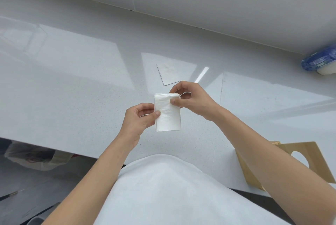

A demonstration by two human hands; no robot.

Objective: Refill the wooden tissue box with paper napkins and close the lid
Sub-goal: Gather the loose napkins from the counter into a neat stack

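Observation:
A white stack of folded paper napkins (168,115) hangs above the white counter (76,83), held between both hands. My left hand (139,120) pinches its left edge with thumb on top. Its upper right corner sits between the thumb and fingers of my right hand (190,97). The wooden tissue box (283,166) stands at the counter's front right edge, partly hidden behind my right forearm; its lid (309,154) with an oval hole is raised.
A flat pale card (169,74) lies on the counter beyond the hands. A blue plastic-wrapped pack (320,61) sits at the far right by the wall. Below the counter's left edge is a bag (34,157) on the floor.

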